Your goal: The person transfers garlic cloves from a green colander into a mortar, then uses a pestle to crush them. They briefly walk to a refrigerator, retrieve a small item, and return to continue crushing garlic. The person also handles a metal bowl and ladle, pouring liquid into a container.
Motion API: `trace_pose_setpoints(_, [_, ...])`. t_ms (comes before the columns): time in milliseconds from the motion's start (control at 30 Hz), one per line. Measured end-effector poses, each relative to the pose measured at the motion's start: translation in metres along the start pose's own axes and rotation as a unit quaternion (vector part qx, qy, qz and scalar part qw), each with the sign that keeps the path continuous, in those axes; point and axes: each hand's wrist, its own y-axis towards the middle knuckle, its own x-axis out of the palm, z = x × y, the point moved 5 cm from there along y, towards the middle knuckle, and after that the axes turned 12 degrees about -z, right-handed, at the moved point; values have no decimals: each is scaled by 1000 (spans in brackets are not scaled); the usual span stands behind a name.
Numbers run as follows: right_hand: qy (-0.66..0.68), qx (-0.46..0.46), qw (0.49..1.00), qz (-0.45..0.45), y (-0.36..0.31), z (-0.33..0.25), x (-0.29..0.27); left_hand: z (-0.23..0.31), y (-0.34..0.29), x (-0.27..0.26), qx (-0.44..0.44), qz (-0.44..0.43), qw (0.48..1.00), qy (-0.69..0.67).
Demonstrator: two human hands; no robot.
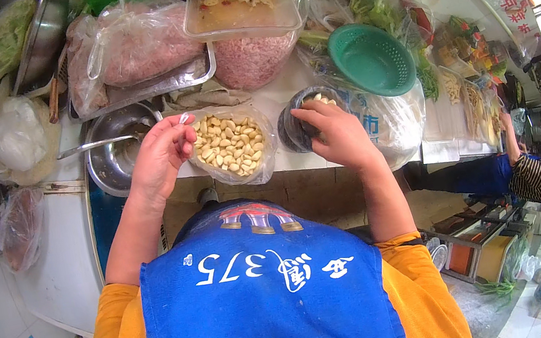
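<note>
Peeled garlic cloves (229, 146) fill a clear plastic bag (265, 130) spread on the counter in front of me. My left hand (164, 151) is raised at the bag's left edge, thumb and fingers pinched together. A small whitish bit (186, 117) shows at its fingertips; whether it is a clove or bag plastic I cannot tell. Over a dark plastic bag (291, 130) to the right, my right hand (337, 130) bends its fingers down at the opening, closed on something hidden. More pale cloves (321, 99) show behind that hand.
A steel bowl (106, 169) with a long handle in it stands left. Behind are bagged minced meat (146, 43) on a tray and a plastic tub (246, 25) with liquid. A green colander (372, 60) sits right, near leafy vegetables. Another person (536, 174) is at far right.
</note>
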Motion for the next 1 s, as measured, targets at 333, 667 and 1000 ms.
trace_pose_setpoints(333, [180,129,965,138,-11,42,-12,-5,0,-1,17,9,1000,15])
trace_pose_setpoints(667, [30,33,981,190,-10,-22,-5,-10,1,1,10,-13,1000,24])
trace_pose_setpoints(1000, [-139,113,975,-132,-1,-53,93,6,-5,-14,-15,7,1000,14])
